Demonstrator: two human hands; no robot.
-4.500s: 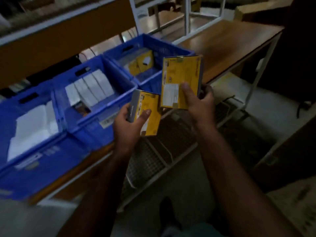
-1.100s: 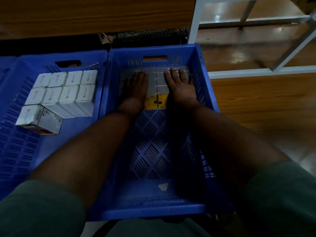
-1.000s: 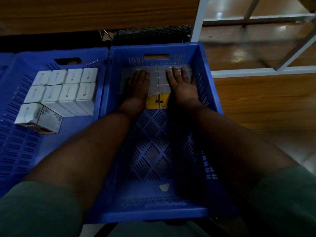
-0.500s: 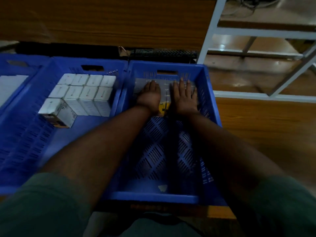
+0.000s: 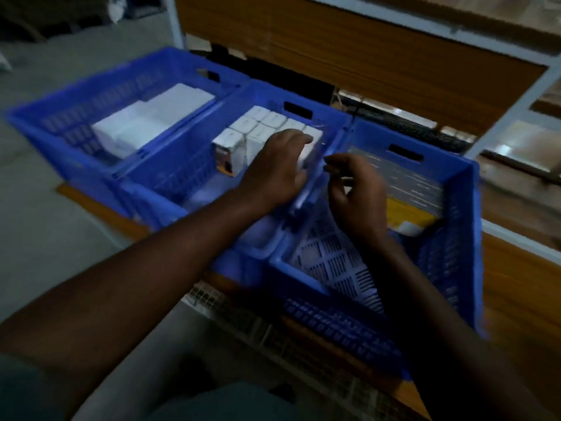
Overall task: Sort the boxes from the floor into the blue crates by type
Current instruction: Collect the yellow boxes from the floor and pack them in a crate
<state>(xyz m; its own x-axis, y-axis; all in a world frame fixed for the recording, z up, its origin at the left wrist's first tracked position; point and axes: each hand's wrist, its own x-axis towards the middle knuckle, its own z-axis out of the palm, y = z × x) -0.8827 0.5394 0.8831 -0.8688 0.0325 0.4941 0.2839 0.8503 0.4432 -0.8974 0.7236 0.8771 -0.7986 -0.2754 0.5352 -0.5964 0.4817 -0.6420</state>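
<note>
Three blue crates are sitting side by side on a wooden worktop (image 5: 522, 302), running from ten o'clock to three o'clock. The left crate (image 5: 60, 117) is holding flat white boxes (image 5: 151, 120). The middle crate (image 5: 182, 165) is holding a block of small white boxes (image 5: 258, 126) packed against its far wall. The right crate (image 5: 449, 268) is holding yellow and grey boxes (image 5: 406, 189) lying flat at its far end, at about two o'clock.

The left hand (image 5: 273, 171) is reaching over the middle crate, its fingers curling on the nearest small white box; the picture is blurring, so I cannot tell whether that grip is closing on it or just touching it. The right hand (image 5: 355, 192) is hovering above the right crate, its grip narrow, fingers loosely curling and holding nothing.
</note>
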